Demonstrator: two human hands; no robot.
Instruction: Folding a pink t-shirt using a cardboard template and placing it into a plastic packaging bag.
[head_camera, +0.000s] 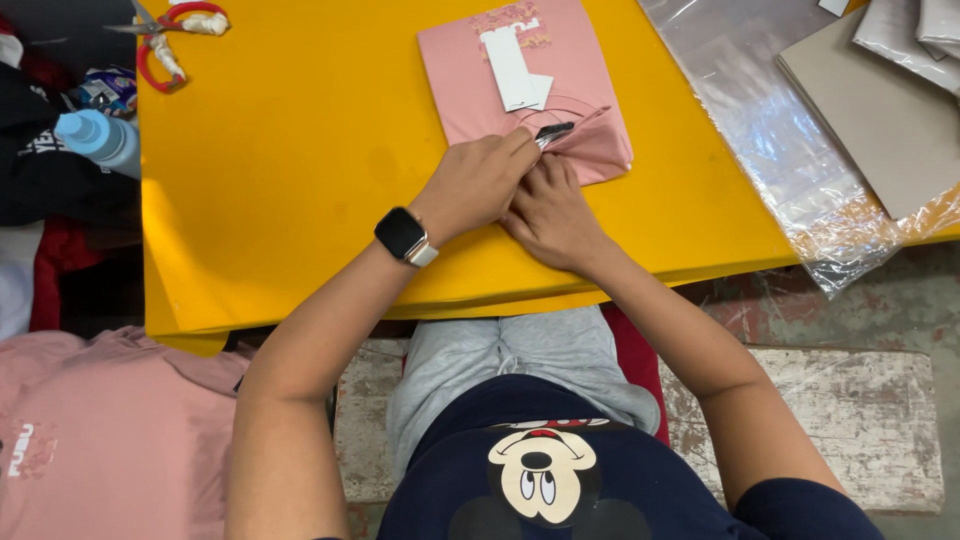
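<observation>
A folded pink garment (520, 60) lies on the yellow table (290, 160) with a white paper tag (510, 65) on top and a thin string looping from it. My left hand (475, 180), with a smartwatch (405, 236) on the wrist, pinches a small dark clip (553, 131) at the garment's near edge. My right hand (550, 215) lies just beneath, its fingers pressed on the bunched pink fabric at that same edge. Both hands touch each other.
Red-handled scissors (165, 30) lie at the table's far left corner. Clear plastic bags (790, 140) and grey cardboard sheets (880, 110) cover the right side. A blue bottle (95, 135) and dark clothes sit left of the table. More pink garments (110, 440) are piled at lower left.
</observation>
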